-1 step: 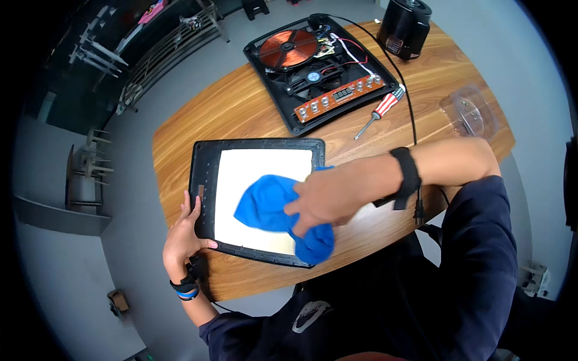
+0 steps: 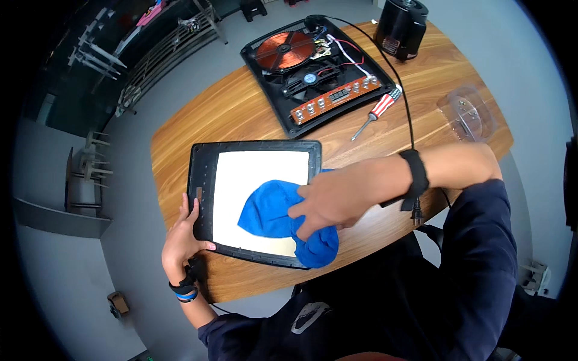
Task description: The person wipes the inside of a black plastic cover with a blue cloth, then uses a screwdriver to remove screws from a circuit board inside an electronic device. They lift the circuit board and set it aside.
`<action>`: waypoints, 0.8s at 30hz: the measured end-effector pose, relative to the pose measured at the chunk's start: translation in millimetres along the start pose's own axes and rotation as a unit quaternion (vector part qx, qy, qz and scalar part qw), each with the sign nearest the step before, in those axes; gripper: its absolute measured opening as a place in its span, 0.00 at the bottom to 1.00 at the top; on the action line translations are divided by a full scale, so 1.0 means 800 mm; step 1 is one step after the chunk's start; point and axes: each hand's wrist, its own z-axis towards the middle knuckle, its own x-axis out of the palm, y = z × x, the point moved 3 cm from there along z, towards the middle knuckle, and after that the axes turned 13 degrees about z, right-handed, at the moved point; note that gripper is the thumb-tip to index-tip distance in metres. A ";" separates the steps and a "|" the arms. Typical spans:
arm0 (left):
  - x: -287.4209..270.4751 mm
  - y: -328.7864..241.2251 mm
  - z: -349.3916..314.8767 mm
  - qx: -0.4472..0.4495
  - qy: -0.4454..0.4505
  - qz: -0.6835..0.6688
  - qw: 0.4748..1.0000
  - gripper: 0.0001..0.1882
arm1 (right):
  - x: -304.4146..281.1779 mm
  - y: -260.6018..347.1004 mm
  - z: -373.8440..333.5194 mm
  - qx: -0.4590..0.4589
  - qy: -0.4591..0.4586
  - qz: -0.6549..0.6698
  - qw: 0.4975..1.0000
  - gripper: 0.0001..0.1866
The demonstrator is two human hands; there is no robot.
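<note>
A black-framed cover panel (image 2: 262, 145) of an induction cooker, with a white inner face, lies on the table in front of me. My left hand (image 2: 183, 237) rests at its near left corner, fingers spread along the left edge and thumb against the near edge. On the panel's right half my right hand (image 2: 337, 195) presses a bunched blue cloth (image 2: 268, 207), its fingertips closed into the fabric. Part of the cloth hangs over the near right corner, and some fingers are hidden underneath the hand.
Beyond lies the open cooker base (image 2: 292, 129) with a copper coil (image 2: 286, 50) and an orange circuit board (image 2: 337, 99). A screwdriver (image 2: 380, 109), black cable (image 2: 408, 114), clear plastic tray with screws (image 2: 466, 114) and black canister (image 2: 400, 30) share the wooden table (image 2: 223, 102).
My right hand and the blue cloth have slid slightly right and toward me across the panel. My left hand stays at the corner.
</note>
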 end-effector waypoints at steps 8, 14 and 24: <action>-0.014 -0.020 0.002 -0.034 0.070 0.070 0.995 0.87 | -0.032 0.056 -0.159 0.086 -0.309 -0.099 0.942 0.33; -0.050 -0.109 0.002 0.114 0.026 0.048 0.992 0.73 | -0.047 0.048 -0.277 0.287 -0.440 -0.328 0.785 0.37; -0.032 -0.223 0.029 0.128 0.077 0.098 0.984 0.81 | 0.023 -0.062 -0.376 0.511 -0.426 -0.221 0.713 0.37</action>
